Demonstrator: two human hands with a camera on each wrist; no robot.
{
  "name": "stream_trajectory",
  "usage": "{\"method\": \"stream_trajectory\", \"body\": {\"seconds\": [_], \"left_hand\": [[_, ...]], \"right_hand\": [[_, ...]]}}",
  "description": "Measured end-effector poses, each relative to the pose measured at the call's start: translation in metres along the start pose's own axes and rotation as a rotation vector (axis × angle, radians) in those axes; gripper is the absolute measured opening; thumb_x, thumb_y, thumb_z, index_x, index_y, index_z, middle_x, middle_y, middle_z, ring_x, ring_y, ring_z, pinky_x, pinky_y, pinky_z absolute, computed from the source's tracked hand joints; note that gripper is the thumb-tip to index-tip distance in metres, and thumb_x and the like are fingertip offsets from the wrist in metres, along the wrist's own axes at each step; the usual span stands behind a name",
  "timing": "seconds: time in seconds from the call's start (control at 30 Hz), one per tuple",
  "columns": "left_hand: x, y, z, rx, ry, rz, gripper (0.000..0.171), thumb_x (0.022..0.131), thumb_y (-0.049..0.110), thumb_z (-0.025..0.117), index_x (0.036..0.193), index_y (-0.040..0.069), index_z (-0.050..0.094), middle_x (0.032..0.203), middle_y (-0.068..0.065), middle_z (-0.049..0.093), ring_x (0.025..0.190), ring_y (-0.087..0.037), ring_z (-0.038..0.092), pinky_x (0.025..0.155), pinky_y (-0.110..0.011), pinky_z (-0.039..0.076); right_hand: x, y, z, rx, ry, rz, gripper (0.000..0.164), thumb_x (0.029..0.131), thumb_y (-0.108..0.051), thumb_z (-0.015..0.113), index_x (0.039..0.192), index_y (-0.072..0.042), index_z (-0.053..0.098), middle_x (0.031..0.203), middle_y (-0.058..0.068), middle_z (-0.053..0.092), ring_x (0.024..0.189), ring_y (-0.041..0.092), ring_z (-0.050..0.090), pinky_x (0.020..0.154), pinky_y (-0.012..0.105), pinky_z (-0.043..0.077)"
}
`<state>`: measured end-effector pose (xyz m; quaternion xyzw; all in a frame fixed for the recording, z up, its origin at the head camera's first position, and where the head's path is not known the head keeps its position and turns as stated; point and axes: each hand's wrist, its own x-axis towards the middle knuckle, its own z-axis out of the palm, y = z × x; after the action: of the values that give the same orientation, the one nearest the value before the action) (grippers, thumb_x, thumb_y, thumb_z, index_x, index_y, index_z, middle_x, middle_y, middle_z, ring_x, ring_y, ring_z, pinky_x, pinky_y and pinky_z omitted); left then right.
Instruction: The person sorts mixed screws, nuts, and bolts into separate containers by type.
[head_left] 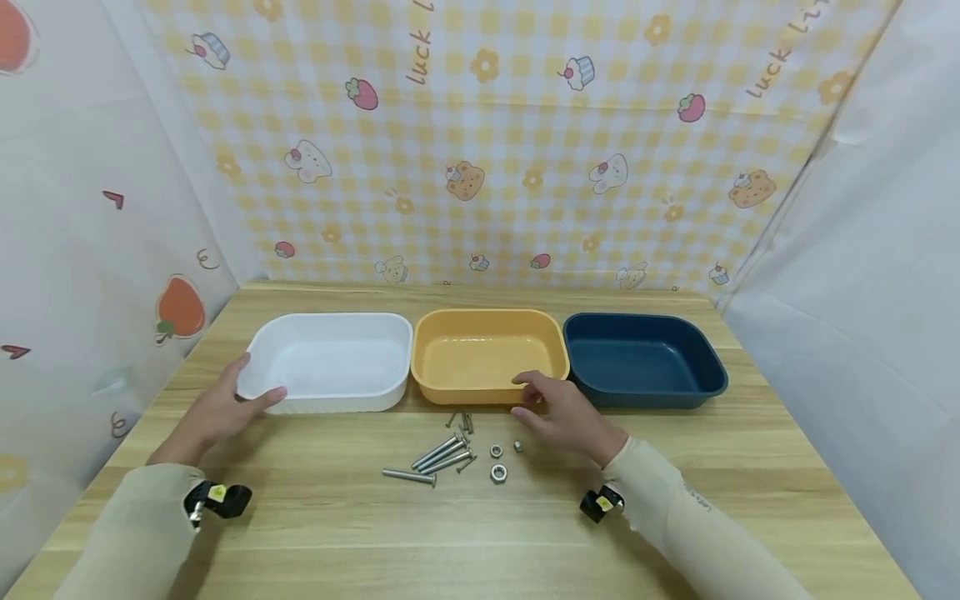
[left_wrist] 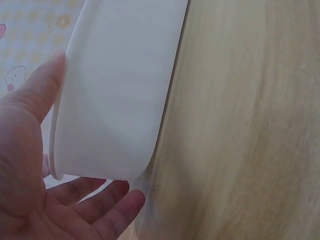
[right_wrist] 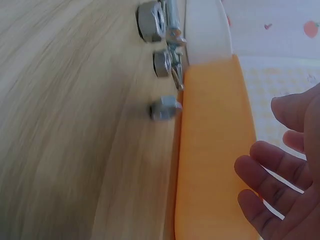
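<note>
My left hand (head_left: 217, 415) rests at the left end of a white container (head_left: 326, 407), its thumb at the near rim and its fingers along the end. In the left wrist view the thumb touches the white wall and the fingers spread below the corner. My right hand (head_left: 558, 412) is at the near right corner of a yellow container (head_left: 465, 396), fingers loosely bent and nothing visible between them. Near it lie a small nut (head_left: 518, 446), another nut (head_left: 497, 451) and a larger hex nut (head_left: 498, 473).
Several long bolts (head_left: 442, 454) and small screws (head_left: 467, 423) lie in front of the yellow container. A dark blue container (head_left: 645, 400) stands to its right, so the three form a row. A patterned cloth (head_left: 487, 225) hangs behind the wooden table (head_left: 480, 550).
</note>
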<state>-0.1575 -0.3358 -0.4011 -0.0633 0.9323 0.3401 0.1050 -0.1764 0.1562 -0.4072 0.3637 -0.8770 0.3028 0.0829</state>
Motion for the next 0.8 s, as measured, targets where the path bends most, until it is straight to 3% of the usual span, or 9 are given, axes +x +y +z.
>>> {"method": "stream_trajectory", "body": {"seconds": [0.23,0.43,0.57,0.8], "left_hand": [[0.001,-0.001,0.001,-0.011,0.001,-0.012,0.114,0.089,0.064,0.056,0.15,-0.001,-0.015,0.15,-0.039,-0.008,0.133,-0.062,0.001,0.099,-0.076,0.013],[0.002,-0.002,0.004,-0.031,0.01,-0.009,0.113,0.089,0.063,0.055,0.15,-0.001,-0.016,0.15,-0.039,-0.008,0.134,-0.061,0.0,0.1,-0.075,0.013],[0.002,-0.003,0.004,-0.028,0.012,-0.011,0.112,0.089,0.063,0.055,0.15,0.0,-0.016,0.15,-0.038,-0.008,0.134,-0.062,0.0,0.099,-0.076,0.013],[0.002,-0.004,0.003,-0.031,0.008,-0.015,0.113,0.089,0.064,0.055,0.15,0.0,-0.016,0.15,-0.038,-0.009,0.133,-0.062,0.0,0.099,-0.076,0.013]], "right_hand": [[0.016,-0.011,0.017,0.048,-0.153,-0.014,0.031,0.093,-0.019,0.067,0.117,-0.002,0.06,0.096,0.003,0.066,0.087,0.011,0.061,0.08,0.029,0.053],[0.028,-0.021,0.031,0.007,-0.242,-0.051,0.023,0.094,-0.021,0.065,0.112,-0.006,0.064,0.1,0.0,0.067,0.089,0.009,0.061,0.08,0.027,0.052],[0.037,-0.026,0.04,-0.007,-0.304,-0.06,0.021,0.094,-0.024,0.065,0.109,-0.009,0.066,0.093,-0.006,0.063,0.081,0.006,0.057,0.073,0.023,0.05],[0.051,-0.035,0.055,-0.091,-0.361,-0.164,0.013,0.094,-0.021,0.066,0.103,-0.012,0.068,0.089,-0.01,0.062,0.075,0.001,0.052,0.07,0.017,0.045]]}}
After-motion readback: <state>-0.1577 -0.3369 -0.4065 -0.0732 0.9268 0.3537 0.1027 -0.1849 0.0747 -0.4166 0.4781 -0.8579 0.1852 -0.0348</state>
